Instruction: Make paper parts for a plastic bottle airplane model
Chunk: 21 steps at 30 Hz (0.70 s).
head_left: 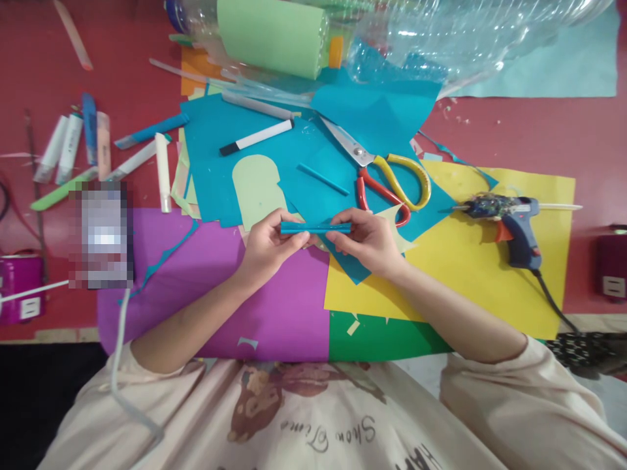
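Left hand [272, 247] and right hand [371, 240]: thumbs and fingers of each pinching one end of a narrow folded blue paper strip [316, 228], held level between them, lengthwise groove showing, a short span bare in the middle. Strip sits above where purple sheet [289, 313] and yellow sheet [455, 281] meet; green sheet [386, 336] nearer the body. Just beyond the fingers: pale green cut-out [255, 188], rounded at its far end, partly behind left hand; thin blue stick-like piece [323, 179] lying slantwise on blue paper [210, 176]. Scissors [361, 155] beside it, blades apart, one handle loop yellow, the other red. Further out, right: glue gun [524, 235] on its side on the yellow sheet, pale stick out the back. Left: phone [108, 238], blurred, white cable; loose markers [70, 149] past it. Far edge: clear plastic bottles [421, 46], one wrapped in light green paper [272, 36].
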Motion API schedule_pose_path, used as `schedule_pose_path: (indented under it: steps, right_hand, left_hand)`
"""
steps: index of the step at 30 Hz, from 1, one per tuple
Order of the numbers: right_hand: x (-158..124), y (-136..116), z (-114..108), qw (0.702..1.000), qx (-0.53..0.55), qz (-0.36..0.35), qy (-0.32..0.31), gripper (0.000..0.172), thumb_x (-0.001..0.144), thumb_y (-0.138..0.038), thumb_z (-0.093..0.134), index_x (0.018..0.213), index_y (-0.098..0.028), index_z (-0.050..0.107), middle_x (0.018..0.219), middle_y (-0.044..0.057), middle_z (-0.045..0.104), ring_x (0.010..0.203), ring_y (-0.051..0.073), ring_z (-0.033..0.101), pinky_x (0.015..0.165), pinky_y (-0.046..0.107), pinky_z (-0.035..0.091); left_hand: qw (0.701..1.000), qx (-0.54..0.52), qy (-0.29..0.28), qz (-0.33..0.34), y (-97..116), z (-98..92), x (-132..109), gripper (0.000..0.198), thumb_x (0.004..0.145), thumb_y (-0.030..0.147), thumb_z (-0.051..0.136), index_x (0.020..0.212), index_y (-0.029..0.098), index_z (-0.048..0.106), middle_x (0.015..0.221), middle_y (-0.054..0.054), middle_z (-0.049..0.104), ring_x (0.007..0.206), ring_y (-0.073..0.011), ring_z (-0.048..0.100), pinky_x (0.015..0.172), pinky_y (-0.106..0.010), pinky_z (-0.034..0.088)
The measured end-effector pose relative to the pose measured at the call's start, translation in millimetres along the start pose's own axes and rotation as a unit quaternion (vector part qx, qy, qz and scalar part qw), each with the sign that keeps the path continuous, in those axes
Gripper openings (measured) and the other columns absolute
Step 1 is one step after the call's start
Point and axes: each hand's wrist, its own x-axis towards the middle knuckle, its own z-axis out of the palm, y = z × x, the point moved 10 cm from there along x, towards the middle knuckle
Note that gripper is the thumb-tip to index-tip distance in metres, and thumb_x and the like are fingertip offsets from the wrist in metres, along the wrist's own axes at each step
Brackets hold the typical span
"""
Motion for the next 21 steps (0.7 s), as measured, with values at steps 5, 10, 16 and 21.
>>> schedule_pose_path:
  steps: [5, 10, 16, 21]
  right_hand:
    - [-0.4, -4.4, -0.7, 0.999, -0.025, -0.023, -0.005, 0.027, 0.077, -0.043, 0.068, 0.079, -0.018, 0.061, 0.060, -0.003, 0.055, 0.047, 0.008, 0.048, 0.043, 0.022, 0.039]
    - [-0.6, -6.1, 0.4, 0.999, -0.032, -0.037, -0.007, 0.022, 0.079, -0.038, 0.068, 0.080, -0.016, 0.062, 0.058, -0.003, 0.055, 0.047, 0.007, 0.047, 0.043, 0.021, 0.038]
    - [-0.1, -2.6, 1.8, 0.999, -0.038, -0.025, -0.012, 0.027, 0.079, -0.042, 0.068, 0.081, -0.016, 0.061, 0.059, -0.003, 0.056, 0.047, 0.007, 0.048, 0.043, 0.021, 0.038]
    - [0.0, -4.1, 2.3, 0.998, -0.050, -0.026, -0.019, 0.029, 0.080, -0.045, 0.066, 0.081, -0.016, 0.062, 0.059, -0.002, 0.056, 0.046, 0.007, 0.046, 0.042, 0.022, 0.036]
  left_hand:
    - [1.000, 0.017, -0.017, -0.004, 2.6, 0.3, 1.4, 0.031, 0.069, 0.040, 0.077, 0.075, 0.019, 0.055, 0.070, 0.002, 0.064, 0.064, -0.0117, 0.066, 0.063, -0.024, 0.056]
    - [0.999, 0.023, -0.029, -0.002, 3.0, 0.5, 1.6, 0.024, 0.072, 0.035, 0.074, 0.077, 0.019, 0.058, 0.073, 0.002, 0.064, 0.064, -0.0106, 0.066, 0.065, -0.022, 0.056]
    - [0.998, 0.038, -0.046, 0.020, 5.2, 2.4, 1.9, 0.022, 0.074, 0.036, 0.073, 0.078, 0.019, 0.059, 0.073, 0.001, 0.064, 0.066, -0.0124, 0.065, 0.067, -0.025, 0.055]
    - [0.996, 0.057, -0.054, 0.045, 9.3, 3.3, 2.0, 0.015, 0.076, 0.031, 0.070, 0.078, 0.020, 0.061, 0.074, 0.001, 0.064, 0.067, -0.0121, 0.064, 0.067, -0.024, 0.053]
